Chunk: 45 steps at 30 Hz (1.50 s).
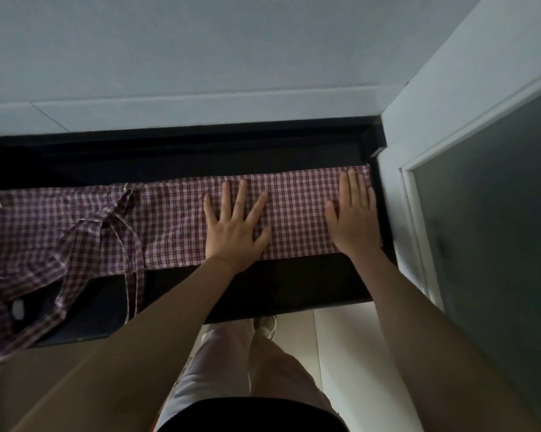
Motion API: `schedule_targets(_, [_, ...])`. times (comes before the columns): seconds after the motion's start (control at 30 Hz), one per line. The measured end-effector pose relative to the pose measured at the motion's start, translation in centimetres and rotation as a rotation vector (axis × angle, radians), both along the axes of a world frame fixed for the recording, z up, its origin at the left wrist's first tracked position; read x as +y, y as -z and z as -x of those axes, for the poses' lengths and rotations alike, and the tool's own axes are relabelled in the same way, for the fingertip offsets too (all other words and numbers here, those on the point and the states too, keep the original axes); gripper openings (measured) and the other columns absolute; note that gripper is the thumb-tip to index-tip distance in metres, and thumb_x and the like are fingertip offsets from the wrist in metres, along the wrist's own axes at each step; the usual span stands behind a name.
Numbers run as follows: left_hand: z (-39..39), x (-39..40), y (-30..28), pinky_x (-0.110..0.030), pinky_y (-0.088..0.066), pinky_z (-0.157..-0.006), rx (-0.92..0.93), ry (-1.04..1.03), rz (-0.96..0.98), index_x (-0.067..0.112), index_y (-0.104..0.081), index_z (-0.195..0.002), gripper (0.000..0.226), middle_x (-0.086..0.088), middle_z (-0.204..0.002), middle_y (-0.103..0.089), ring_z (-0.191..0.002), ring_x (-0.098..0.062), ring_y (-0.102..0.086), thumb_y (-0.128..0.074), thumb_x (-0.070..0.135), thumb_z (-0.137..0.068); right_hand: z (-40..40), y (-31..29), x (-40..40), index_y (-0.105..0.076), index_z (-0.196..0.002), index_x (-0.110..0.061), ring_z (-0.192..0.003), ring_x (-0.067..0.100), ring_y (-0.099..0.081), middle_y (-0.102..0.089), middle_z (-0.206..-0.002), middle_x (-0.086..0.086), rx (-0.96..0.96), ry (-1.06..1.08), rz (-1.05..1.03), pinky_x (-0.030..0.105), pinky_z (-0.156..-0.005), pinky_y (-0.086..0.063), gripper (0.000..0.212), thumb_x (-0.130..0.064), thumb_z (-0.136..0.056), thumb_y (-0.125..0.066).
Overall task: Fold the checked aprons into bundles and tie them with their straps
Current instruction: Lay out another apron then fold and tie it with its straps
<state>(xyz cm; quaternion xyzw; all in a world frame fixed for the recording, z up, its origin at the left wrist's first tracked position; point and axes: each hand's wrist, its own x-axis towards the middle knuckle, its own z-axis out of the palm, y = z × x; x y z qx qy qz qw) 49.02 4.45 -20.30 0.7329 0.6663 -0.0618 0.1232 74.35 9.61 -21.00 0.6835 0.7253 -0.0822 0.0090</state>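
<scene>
Both hands (236, 227) flat on apron (175, 226)

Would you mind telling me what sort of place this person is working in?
Probably an indoor room at home or in a small workplace, though it is hard to be sure. A dark countertop runs along a plain pale wall, a frosted glass door stands at the right, and the floor is light and tiled.
</scene>
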Motion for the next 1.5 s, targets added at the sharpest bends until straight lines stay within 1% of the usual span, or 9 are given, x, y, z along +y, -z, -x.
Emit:
schedule_targets(0.13, [-1.4,-0.8,-0.1,-0.066,0.007,-0.115,0.012,0.001,0.011,0.036,0.02,-0.153,0.071,-0.007,-0.162,0.025,-0.148,-0.035,0.022,-0.004,0.068,-0.094,2.9,-1.7,-1.5,-0.022,-0.155,-0.004,-0.153,0.028,-0.009,-0.016,-0.164,0.015,0.083,0.147,-0.044,0.047,-0.124,-0.01,0.066,-0.033,-0.096,-0.022])
schedule_targets(0.3, [-1.9,-1.5,-0.9,-0.059,0.009,-0.119,-0.056,0.101,0.06,0.029,0.014,-0.156,0.063,-0.007,-0.162,0.024,-0.148,-0.03,0.025,-0.006,0.052,-0.101,7.3,-0.7,-6.0,-0.022,-0.157,-0.022,-0.153,0.022,-0.005,-0.014,-0.165,0.004,0.085,-0.239,0.0,0.049,-0.123,-0.014,0.054,-0.04,-0.107,-0.021])
schedule_targets(0.47, [3.5,-3.1,-2.0,-0.049,0.003,-0.123,-0.04,0.071,0.095,0.024,0.002,-0.158,0.058,-0.004,-0.165,0.01,-0.152,-0.023,0.012,-0.014,0.042,-0.105,4.1,-1.0,-5.5,-0.014,-0.158,-0.024,-0.153,0.024,-0.004,-0.01,-0.166,0.003,-0.031,-0.114,0.062,0.048,-0.123,-0.011,0.056,-0.044,-0.106,-0.018])
schedule_targets(0.63, [8.0,-3.6,-5.5,-0.053,-0.003,-0.122,-0.011,-0.041,-0.002,0.017,-0.021,-0.154,0.057,-0.01,-0.164,-0.011,-0.152,-0.027,-0.002,-0.037,0.028,-0.101,6.8,-4.2,-4.1,-0.02,-0.155,-0.011,-0.153,0.029,-0.005,-0.009,-0.165,0.012,-0.042,0.059,0.143,0.049,-0.124,-0.008,0.063,-0.027,-0.101,-0.045])
schedule_targets(0.8, [13.2,-4.0,-7.4,-0.057,-0.012,-0.118,-0.043,-0.315,-0.066,0.022,-0.029,-0.148,0.068,-0.014,-0.157,-0.021,-0.146,-0.034,-0.015,-0.056,0.031,-0.086,16.0,-6.1,-6.1,-0.049,-0.131,-0.017,-0.139,0.024,-0.036,-0.041,-0.147,0.008,0.091,-0.059,0.037,0.042,-0.113,-0.035,0.04,-0.02,-0.092,-0.056])
schedule_targets(0.97, [18.7,-3.9,-7.2,-0.045,-0.043,-0.098,0.014,-0.345,0.146,0.019,-0.024,-0.147,0.077,-0.015,-0.142,-0.035,-0.128,-0.033,-0.039,-0.065,0.035,-0.083,25.2,-5.9,-7.7,-0.05,-0.129,-0.021,-0.115,0.02,-0.049,-0.05,-0.129,0.003,0.133,-0.083,0.084,0.037,-0.095,-0.047,0.034,-0.027,-0.096,-0.051])
schedule_targets(1.17, [24.4,-2.6,-7.8,-0.034,-0.048,-0.069,-0.182,-0.358,0.194,0.015,-0.053,-0.12,0.03,-0.007,-0.116,-0.06,-0.096,-0.024,-0.059,-0.059,0.02,-0.091,28.4,-5.1,-9.2,-0.044,-0.14,-0.02,-0.124,0.026,-0.046,-0.045,-0.141,0.008,0.027,-0.028,0.09,0.038,-0.098,-0.045,0.044,-0.039,-0.101,-0.045])
schedule_targets(1.33, [30.3,1.6,-9.1,-0.042,-0.049,-0.098,-0.297,-0.56,0.37,0.011,-0.065,-0.121,0.031,-0.012,-0.126,-0.061,-0.113,-0.03,-0.058,-0.055,0.014,-0.091,28.9,-4.8,-9.7,-0.039,-0.146,-0.022,-0.13,0.025,-0.042,-0.041,-0.146,0.006,-0.041,-0.018,0.085,0.036,-0.102,-0.042,0.049,-0.038,-0.1,-0.047])
schedule_targets(1.5, [29.5,1.3,-10.2,-0.047,-0.03,-0.105,-0.228,-0.627,-0.162,0.015,-0.053,-0.125,0.046,-0.013,-0.13,-0.046,-0.122,-0.033,-0.04,-0.049,0.001,-0.082,29.8,-5.0,-9.9,-0.034,-0.148,-0.024,-0.132,0.027,-0.041,-0.039,-0.148,0.008,-0.084,0.016,0.112,0.039,-0.103,-0.043,0.053,-0.038,-0.099,-0.049])
